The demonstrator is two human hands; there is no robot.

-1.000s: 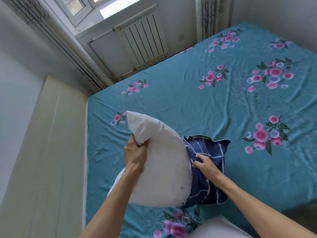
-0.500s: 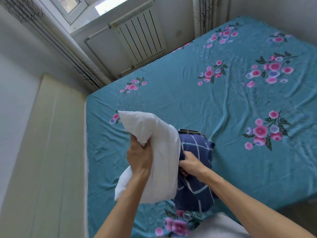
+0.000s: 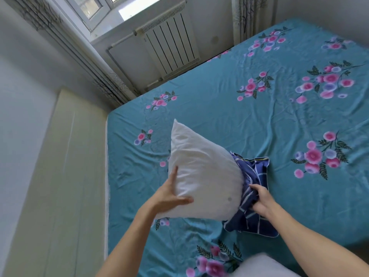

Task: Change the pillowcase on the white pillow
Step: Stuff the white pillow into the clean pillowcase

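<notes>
Bed [image 3: 219, 116] wide; left hand [image 3: 169, 194] flat against pillow [image 3: 203, 176]; right hand [image 3: 259, 198] grips pillowcase [image 3: 253, 220].

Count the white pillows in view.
2. One white pillow is held above the bed sheet by the left hand, its far end in the navy checked pillowcase. A second pillow, partly cut off, is at the bottom edge.

A home bedroom: a bed [image 3: 229, 116] in a teal floral sheet, a radiator [image 3: 171, 41] under the far window [image 3: 93, 7].
</notes>
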